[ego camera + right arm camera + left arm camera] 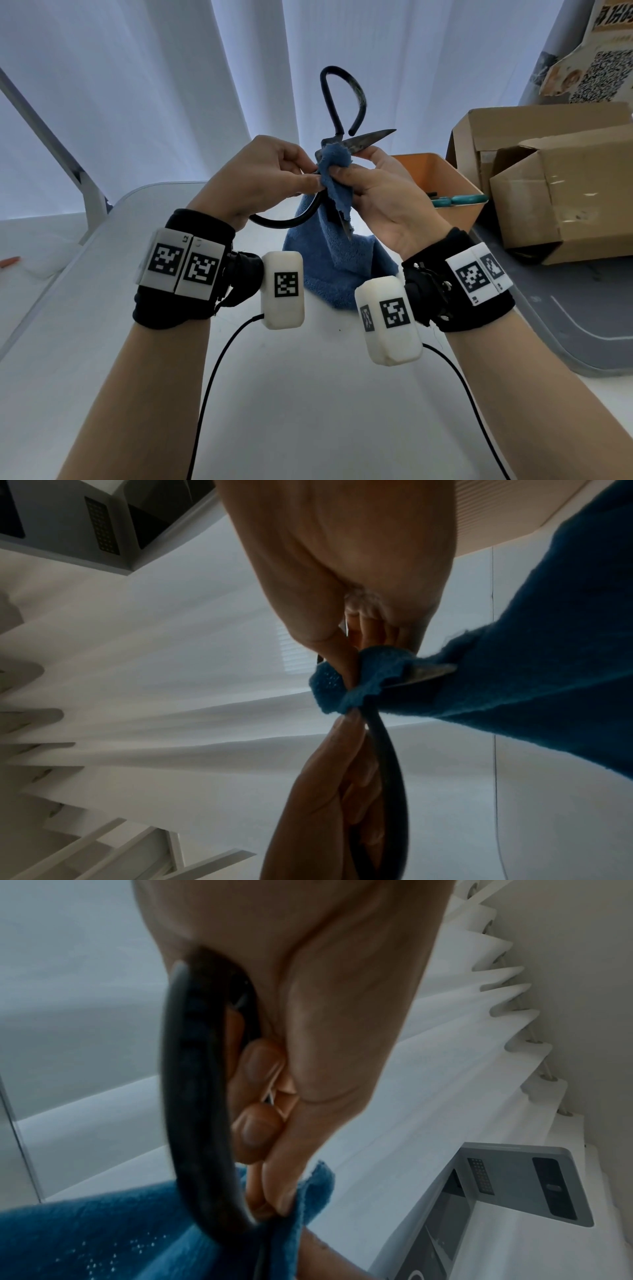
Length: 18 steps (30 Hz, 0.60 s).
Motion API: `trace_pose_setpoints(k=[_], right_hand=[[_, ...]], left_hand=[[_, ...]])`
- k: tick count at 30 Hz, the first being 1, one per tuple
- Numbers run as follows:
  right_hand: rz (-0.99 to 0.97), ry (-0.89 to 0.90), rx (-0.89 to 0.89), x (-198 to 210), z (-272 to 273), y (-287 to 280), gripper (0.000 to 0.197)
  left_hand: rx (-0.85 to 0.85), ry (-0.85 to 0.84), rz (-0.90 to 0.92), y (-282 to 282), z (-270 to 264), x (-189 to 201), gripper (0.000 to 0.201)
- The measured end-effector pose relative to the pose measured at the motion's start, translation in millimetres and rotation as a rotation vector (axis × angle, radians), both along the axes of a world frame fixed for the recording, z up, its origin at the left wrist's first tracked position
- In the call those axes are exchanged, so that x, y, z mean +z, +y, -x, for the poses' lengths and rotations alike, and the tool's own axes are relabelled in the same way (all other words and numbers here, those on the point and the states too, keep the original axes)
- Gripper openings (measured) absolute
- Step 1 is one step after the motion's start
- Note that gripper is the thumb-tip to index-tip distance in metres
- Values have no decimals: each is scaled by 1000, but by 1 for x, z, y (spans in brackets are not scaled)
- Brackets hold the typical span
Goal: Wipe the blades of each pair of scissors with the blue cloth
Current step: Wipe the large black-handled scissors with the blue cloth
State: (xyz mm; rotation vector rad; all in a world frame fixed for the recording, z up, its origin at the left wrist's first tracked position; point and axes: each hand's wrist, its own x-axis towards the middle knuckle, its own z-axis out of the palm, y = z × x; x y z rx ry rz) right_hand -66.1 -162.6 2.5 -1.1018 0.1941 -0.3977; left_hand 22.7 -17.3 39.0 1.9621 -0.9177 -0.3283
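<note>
Both hands raised above table (308, 394): left hand (255, 178) pinching black scissors (342, 113) near pivot, right hand (383, 198) pinching blue cloth (334, 164) around lower blade. Blades splayed open. Orange bin (442, 181) and cardboard boxes (548, 178) at right edge. Wrist markers unreadable.

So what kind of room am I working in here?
Probably a makeshift recording or work corner rather than a workshop: a plain white table set before white curtains, with opened cardboard boxes and an orange bin of tools beside it.
</note>
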Motion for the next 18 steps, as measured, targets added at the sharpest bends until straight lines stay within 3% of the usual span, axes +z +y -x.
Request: trace_pose_setpoints(k=[6, 14, 18], right_hand=[[12, 1, 40, 1, 2, -3, 49], [12, 11, -11, -3, -1, 1, 24], [28, 0, 17, -2, -2, 3, 26]], left_hand=[[39, -12, -6, 0, 2, 0, 9], [19, -14, 14, 0, 4, 2, 10], [36, -13, 15, 2, 0, 0, 10]])
